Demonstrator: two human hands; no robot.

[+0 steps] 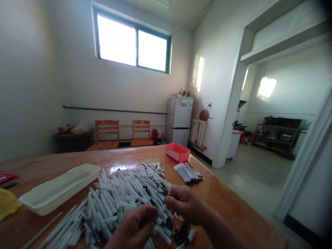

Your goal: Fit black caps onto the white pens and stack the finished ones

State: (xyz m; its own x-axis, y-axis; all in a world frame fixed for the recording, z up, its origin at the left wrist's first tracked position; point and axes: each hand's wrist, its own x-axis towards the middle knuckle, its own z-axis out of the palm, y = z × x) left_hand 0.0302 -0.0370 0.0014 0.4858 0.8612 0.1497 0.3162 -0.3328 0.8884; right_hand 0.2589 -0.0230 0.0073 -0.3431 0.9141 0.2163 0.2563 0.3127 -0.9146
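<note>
My left hand (132, 228) and my right hand (183, 204) meet low in the view, above a large loose heap of white pen tubes (124, 197) with black ends. Between their fingers is a single white pen tube (160, 212), and both hands seem to pinch it. The heap lies under and ahead of my hands on a varnished wooden table (220, 193). Just beyond my right hand sits a small pile of black pen parts (181, 232). A neat bundle of white pens (187, 173) lies farther ahead.
A long white plastic tray (59, 188) stands left of the heap, and a red plastic box (177, 152) sits near the far table edge. Yellow cloth (7, 204) and red packets (7, 179) lie at the left edge. Wooden chairs (107, 135) and a fridge (178, 121) stand beyond.
</note>
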